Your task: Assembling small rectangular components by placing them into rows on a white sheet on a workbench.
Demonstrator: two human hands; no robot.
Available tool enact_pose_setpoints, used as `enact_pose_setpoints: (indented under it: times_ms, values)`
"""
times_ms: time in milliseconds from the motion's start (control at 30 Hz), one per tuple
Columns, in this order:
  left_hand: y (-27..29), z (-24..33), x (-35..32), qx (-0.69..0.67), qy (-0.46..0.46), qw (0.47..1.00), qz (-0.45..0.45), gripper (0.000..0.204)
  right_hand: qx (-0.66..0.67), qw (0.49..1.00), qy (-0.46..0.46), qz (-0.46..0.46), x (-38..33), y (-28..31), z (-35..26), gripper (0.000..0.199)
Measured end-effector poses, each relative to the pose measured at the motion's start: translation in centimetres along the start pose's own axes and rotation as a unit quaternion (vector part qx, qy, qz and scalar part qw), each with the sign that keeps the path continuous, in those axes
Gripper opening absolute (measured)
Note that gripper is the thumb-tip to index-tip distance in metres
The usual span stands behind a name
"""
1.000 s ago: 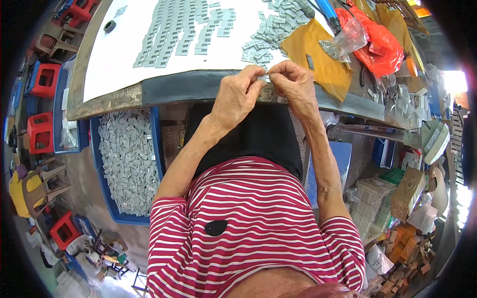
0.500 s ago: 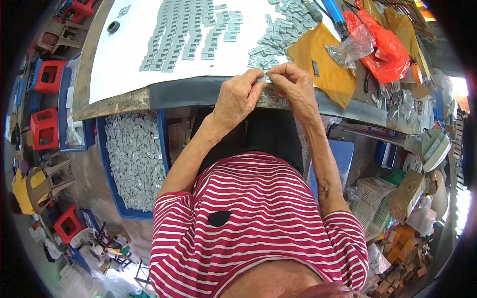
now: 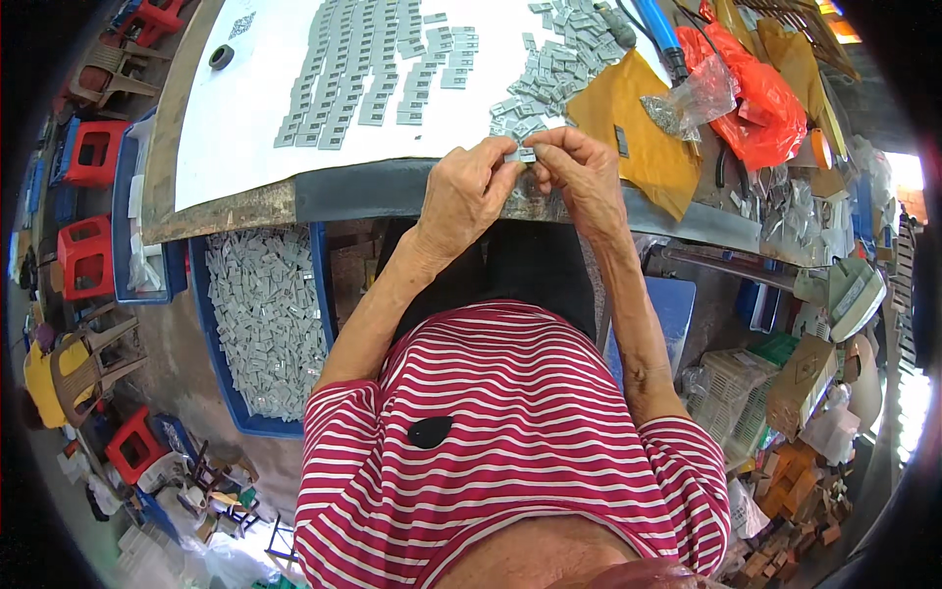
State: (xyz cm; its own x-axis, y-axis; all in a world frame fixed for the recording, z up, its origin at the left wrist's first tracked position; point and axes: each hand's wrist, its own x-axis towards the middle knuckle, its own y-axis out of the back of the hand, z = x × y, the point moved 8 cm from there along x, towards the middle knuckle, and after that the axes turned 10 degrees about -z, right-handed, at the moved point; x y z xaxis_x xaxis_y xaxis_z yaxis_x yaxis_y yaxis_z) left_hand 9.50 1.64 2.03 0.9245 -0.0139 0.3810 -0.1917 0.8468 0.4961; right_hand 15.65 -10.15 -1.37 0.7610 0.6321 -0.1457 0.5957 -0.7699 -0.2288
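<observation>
Between my two hands, at the near edge of the table, is a small flat grey rectangular piece (image 3: 523, 155) with a dark mark on it. My left hand (image 3: 468, 188) pinches its left side between thumb and forefinger. From the other side, my right hand (image 3: 581, 175) grips it with closed fingertips. Whether a smaller part sits in the right fingertips is too small to tell. Beyond my hands lies a loose heap of similar grey pieces (image 3: 564, 64). To the left, more such pieces (image 3: 339, 74) are laid in neat slanting rows on a white sheet (image 3: 231, 128).
Under the table's left part stands a blue bin (image 3: 316, 285) full of grey pieces. A brown paper sheet (image 3: 648, 147), a red plastic bag (image 3: 760, 108) and a blue-handled tool (image 3: 659, 29) lie on the right. A black ring (image 3: 222, 57) rests at the far left.
The grey piece is tilted more into view between my fingertips. Both hands stay nearly in place, with small finger shifts. The rows and heap look the same.
</observation>
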Motion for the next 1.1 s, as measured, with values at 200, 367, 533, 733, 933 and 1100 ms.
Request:
enact_pose_setpoints:
  times_ms: [200, 367, 533, 733, 933, 1100]
  values:
    - [-0.1, 0.6, 0.0, 0.070, -0.022, 0.997, -0.015, 0.020, -0.055, 0.998, 0.011, 0.014, 0.2, 0.0, -0.3, 0.013]
    - [-0.2, 0.6, 0.1, 0.063, -0.017, 0.998, -0.014, 0.019, -0.126, 0.991, 0.035, 0.020, 0.3, 0.0, -0.9, 0.012]
    - [-0.4, 0.3, 0.1, 0.052, -0.019, 0.998, -0.007, 0.018, -0.138, 0.989, 0.049, 0.020, 0.4, -0.1, -0.8, 0.010]
    - [-0.6, 0.0, 0.2, 0.022, -0.018, 1.000, 0.004, 0.016, -0.172, 0.983, 0.058, 0.033, 0.2, 0.1, -0.9, 0.009]
    - [-0.7, -0.8, -0.1, 0.000, -0.004, 1.000, 0.014, 0.016, -0.132, 0.990, 0.053, 0.025, 0.3, 0.3, -0.3, 0.010]
    - [-0.7, -0.6, -0.1, 0.020, -0.008, 1.000, 0.019, 0.016, -0.064, 0.997, 0.035, 0.009, 0.2, 0.3, 0.1, 0.013]
